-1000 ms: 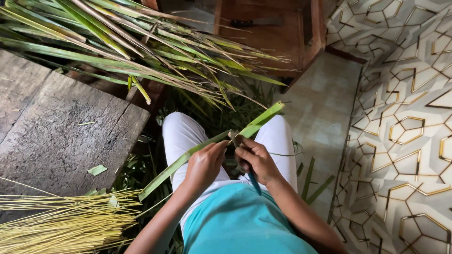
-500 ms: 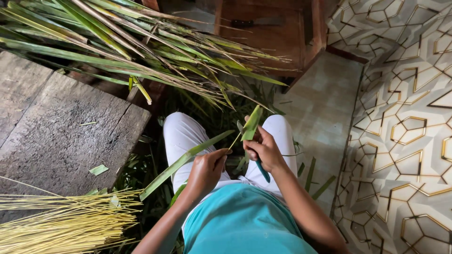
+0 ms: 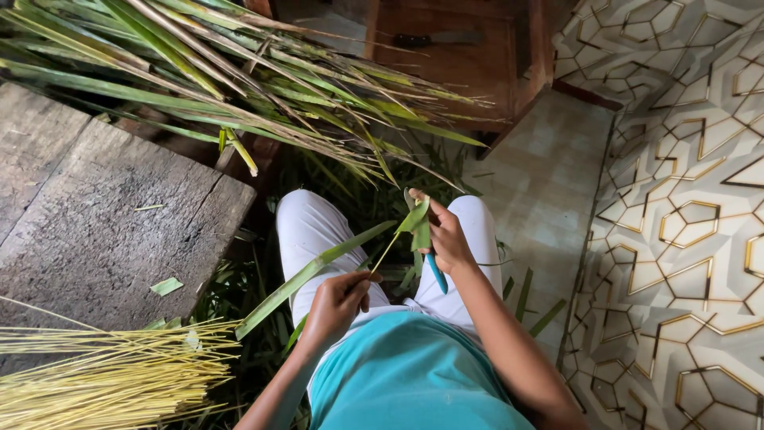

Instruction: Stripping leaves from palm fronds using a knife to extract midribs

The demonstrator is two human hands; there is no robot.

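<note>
A wide slab of worn grey wooden board (image 3: 95, 215) fills the left of the view, and to the right the floor carries a pale patterned covering (image 3: 684, 199) of gold-edged polygons beside plain tiles. Across the top a big heap of long green palm fronds (image 3: 239, 80) slants down toward the middle, its tips ending just above the person's knees, and behind it stands a brown wooden piece of furniture (image 3: 477, 56) with a dark-handled knife (image 3: 438, 37) lying on it. At the lower left a thick bundle of pale yellow leaf ribs (image 3: 103, 374) lies over the board's near edge. The person sits with white trousers (image 3: 310, 231) and a turquoise top (image 3: 406, 374), green leaf scraps strewn on the ground around the legs. Over the lap a long green leaf strip (image 3: 318, 271) runs from lower left up toward the right hand. The left hand (image 3: 338, 299) is closed in a pinch on the thin yellowish rib where it leaves the strip, above the left thigh. The right hand (image 3: 447, 239) is curled shut around the folded upper end of the leaf, and a small blue-handled blade (image 3: 437, 275) pokes down from under its palm, between the knees
</note>
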